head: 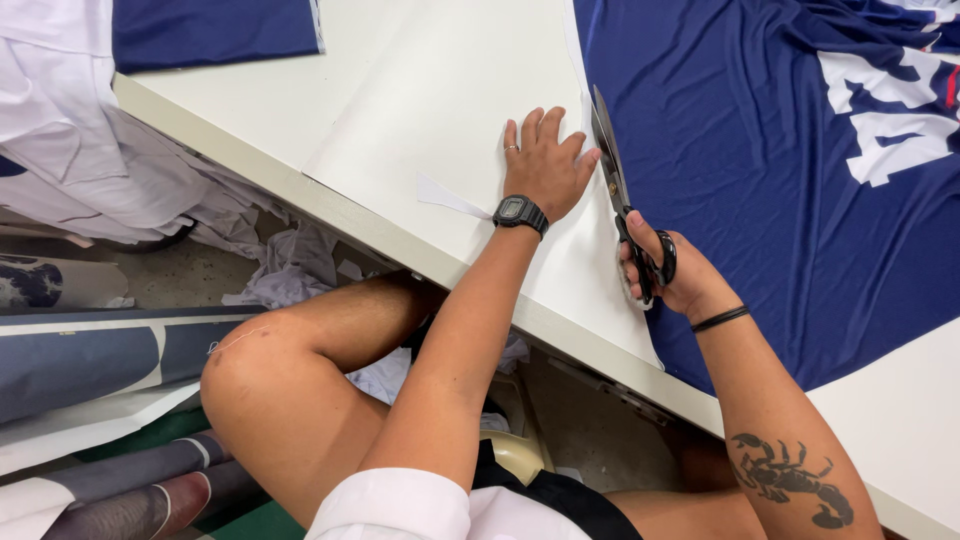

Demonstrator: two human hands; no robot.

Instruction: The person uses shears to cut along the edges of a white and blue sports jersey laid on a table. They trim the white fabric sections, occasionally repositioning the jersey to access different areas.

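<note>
My left hand [545, 165] lies flat, fingers spread, on a white sheet [440, 110] spread over the table, right beside its cut edge. It wears a black watch and a ring. My right hand [668, 272] grips the handles of large black scissors [615, 185], whose blades point away from me along the border between the white sheet and a dark blue fabric [760, 180] with white printed shapes. The blades look nearly closed.
The white table [250, 150] has its near edge running diagonally. A loose white strip [450, 198] lies by my left wrist. Heaps of white cloth [90, 150] hang at the left. Rolled printed fabrics [90, 360] and scraps lie on the floor by my bare knee.
</note>
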